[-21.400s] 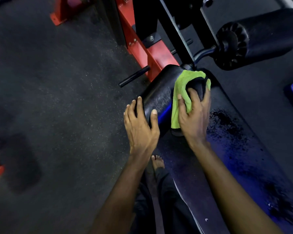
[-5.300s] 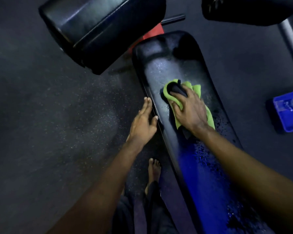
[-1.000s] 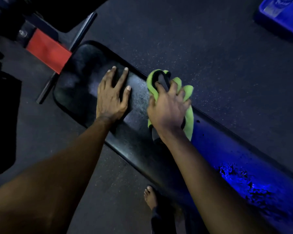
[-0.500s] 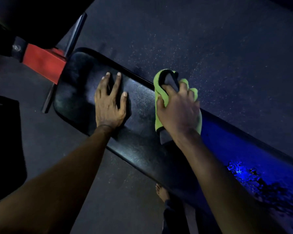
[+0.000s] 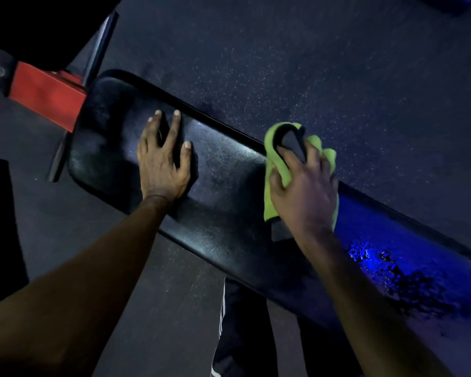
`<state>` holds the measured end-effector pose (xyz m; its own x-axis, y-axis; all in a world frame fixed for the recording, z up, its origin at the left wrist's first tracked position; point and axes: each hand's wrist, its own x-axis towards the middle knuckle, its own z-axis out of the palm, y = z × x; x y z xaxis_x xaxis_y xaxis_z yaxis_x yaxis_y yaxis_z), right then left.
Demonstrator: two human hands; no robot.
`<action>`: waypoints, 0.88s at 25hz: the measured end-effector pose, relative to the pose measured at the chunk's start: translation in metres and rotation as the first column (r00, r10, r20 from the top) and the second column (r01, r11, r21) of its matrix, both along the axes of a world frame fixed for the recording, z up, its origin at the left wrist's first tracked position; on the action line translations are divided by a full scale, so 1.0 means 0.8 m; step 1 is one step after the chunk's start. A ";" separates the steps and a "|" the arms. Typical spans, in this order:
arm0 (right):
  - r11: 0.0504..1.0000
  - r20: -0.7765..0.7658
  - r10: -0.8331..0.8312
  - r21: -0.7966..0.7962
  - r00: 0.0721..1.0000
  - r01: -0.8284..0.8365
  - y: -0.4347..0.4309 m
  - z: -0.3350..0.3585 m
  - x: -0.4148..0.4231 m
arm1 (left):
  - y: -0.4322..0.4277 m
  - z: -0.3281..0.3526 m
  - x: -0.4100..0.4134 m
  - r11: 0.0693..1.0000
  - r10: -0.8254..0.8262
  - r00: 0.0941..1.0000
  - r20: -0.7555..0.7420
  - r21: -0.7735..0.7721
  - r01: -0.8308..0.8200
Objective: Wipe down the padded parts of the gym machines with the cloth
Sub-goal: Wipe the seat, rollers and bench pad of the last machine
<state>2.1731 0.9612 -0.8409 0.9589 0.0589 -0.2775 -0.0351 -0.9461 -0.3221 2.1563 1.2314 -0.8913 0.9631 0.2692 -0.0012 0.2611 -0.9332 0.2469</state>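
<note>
The right hand (image 5: 302, 194) has slid the green cloth (image 5: 276, 170) farther from the left hand (image 5: 162, 161) — fingers bunched on it; left palm spread flat on the bench pad (image 5: 229, 208), red frame (image 5: 46, 93) beyond.

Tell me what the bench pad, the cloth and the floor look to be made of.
Bench pad: probably black vinyl or leatherette, with a fine grain and dull sheen.
Cloth: soft bright green fabric with a darker side, perhaps microfibre; it bunches under the right hand.
Floor: dark, matte and speckled, likely rubber.
</note>
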 end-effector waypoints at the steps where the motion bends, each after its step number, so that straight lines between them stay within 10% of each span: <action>1: 0.999 -0.002 -0.036 -0.028 0.999 0.036 -0.004 -0.003 -0.007 | 0.000 0.000 0.000 1.000 -0.001 1.000 -0.003 -0.006 0.001; 11: 0.996 0.047 0.084 -0.044 0.995 -0.082 0.020 -0.007 -0.042 | 0.001 0.000 0.000 1.000 -0.010 1.000 0.017 -0.019 0.011; 18: 0.877 0.091 -0.474 -0.044 0.876 0.479 -0.063 -0.004 -0.097 | -0.006 0.009 0.003 0.982 0.011 0.996 0.084 -0.190 0.005; 22: 0.916 0.054 -0.392 -0.072 0.918 0.395 0.043 0.000 -0.053 | -0.050 0.012 0.006 0.904 -0.303 0.931 0.203 -0.249 0.348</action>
